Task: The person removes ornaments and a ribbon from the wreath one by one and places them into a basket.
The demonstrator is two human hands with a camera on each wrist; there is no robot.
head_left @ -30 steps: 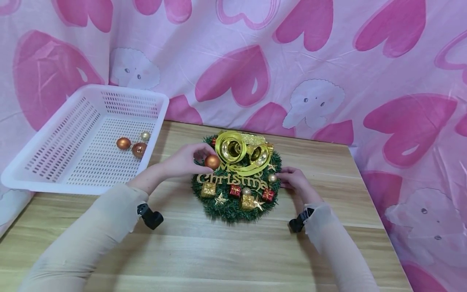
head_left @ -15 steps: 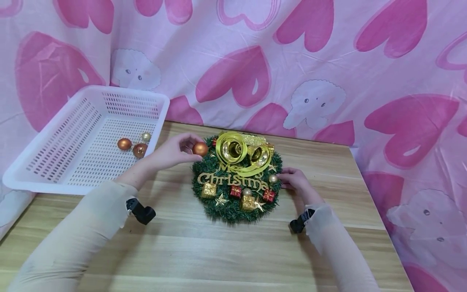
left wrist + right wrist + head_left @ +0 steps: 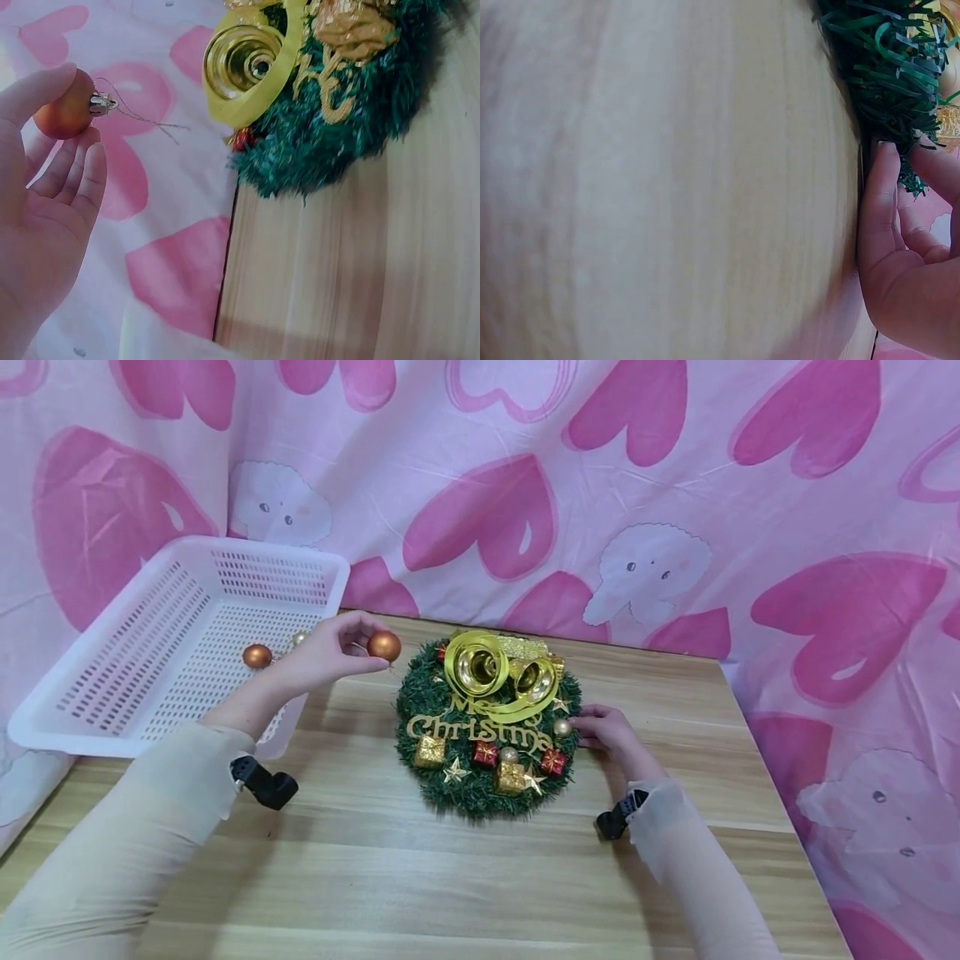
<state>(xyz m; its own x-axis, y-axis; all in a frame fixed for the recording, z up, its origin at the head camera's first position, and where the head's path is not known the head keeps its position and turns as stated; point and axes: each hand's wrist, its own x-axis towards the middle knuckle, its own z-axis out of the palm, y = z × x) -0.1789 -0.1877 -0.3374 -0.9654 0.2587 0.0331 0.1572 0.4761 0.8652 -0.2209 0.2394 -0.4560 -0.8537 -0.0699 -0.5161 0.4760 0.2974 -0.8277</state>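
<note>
My left hand (image 3: 330, 647) pinches a shiny copper-orange Christmas bauble (image 3: 384, 647) between thumb and fingers, up left of the wreath (image 3: 417, 700). In the left wrist view the bauble's silver cap and thin string loop (image 3: 142, 120) point toward the wreath. The green tinsel wreath lies on the table and carries gold bells (image 3: 480, 668), gold lettering (image 3: 442, 729), little gift boxes, stars and small gold balls. On its right edge, my right hand (image 3: 606, 732) grips the tinsel; in the right wrist view thumb and fingertips meet at the green strands (image 3: 892, 75).
A white perforated plastic basket (image 3: 198, 643) stands at the left, holding another copper bauble (image 3: 257, 656) and a small gold one (image 3: 300, 637) partly behind my left arm. A pink heart-patterned cloth (image 3: 480, 518) hangs behind the wooden table (image 3: 450, 885).
My left hand has drawn the copper bauble away from the wreath, leftward and up toward the basket, now overlapping its right rim. The wreath and right hand have stayed put.
</note>
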